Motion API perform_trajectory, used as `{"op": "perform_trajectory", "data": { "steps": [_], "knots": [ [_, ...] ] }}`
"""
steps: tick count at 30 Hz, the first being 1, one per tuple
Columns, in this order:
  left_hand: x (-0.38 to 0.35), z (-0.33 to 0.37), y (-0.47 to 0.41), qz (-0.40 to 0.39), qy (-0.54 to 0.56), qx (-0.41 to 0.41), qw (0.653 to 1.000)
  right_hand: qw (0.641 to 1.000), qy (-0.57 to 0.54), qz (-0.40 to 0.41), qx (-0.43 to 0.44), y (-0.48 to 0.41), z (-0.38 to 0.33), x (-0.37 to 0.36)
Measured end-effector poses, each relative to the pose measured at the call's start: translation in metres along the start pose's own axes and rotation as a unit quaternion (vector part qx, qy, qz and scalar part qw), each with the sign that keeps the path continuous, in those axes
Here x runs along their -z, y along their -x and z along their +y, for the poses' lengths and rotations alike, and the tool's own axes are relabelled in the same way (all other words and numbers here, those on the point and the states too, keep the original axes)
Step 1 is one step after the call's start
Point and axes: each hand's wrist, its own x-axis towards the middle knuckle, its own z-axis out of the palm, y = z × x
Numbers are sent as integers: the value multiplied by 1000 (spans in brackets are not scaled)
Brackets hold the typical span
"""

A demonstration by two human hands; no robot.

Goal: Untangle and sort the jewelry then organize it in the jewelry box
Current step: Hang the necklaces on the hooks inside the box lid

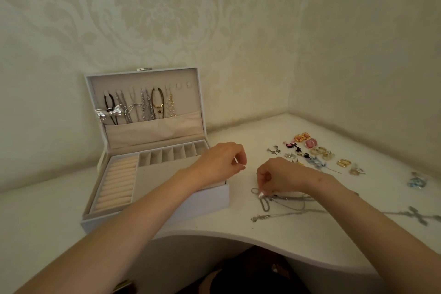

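Head view: the open jewelry box (210, 198) stands at the table's (298, 241) left, with necklaces (140, 105) hung inside its raised lid. The left hand (222, 162) hovers over the box's right edge, fingers curled; whether it holds anything I cannot tell. The right hand (281, 176) pinches the tangled silver chains (284, 203) near the front edge. Earrings (317, 150) lie toward the back right corner.

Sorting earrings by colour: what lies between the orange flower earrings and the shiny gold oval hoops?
Head view: pink round earrings and pale gold hoop earrings lie between the orange flower earrings and the shiny gold oval hoops.
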Motion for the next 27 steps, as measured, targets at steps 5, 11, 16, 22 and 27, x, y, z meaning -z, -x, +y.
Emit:
{"op": "perform_trajectory", "data": {
  "steps": [5,11,16,22,27],
  "knots": [
    [5,13,-7,-120,-52,31,991,998,2,56,4,-12,-5,-4],
    [-7,21,-23,-196,-145,55,968,995,-29,85,-34,-4,21,20],
    [-13,22,-32,-203,-128,66,968,989,-62,130,-34,-3,31,23],
    [-21,27,-34,-201,-137,50,969,986,-40,160,0,-29,13,0],
    [-23,30,-35,-210,-93,29,973,989,-19,145,-19,-34,16,3]
  ]
}}
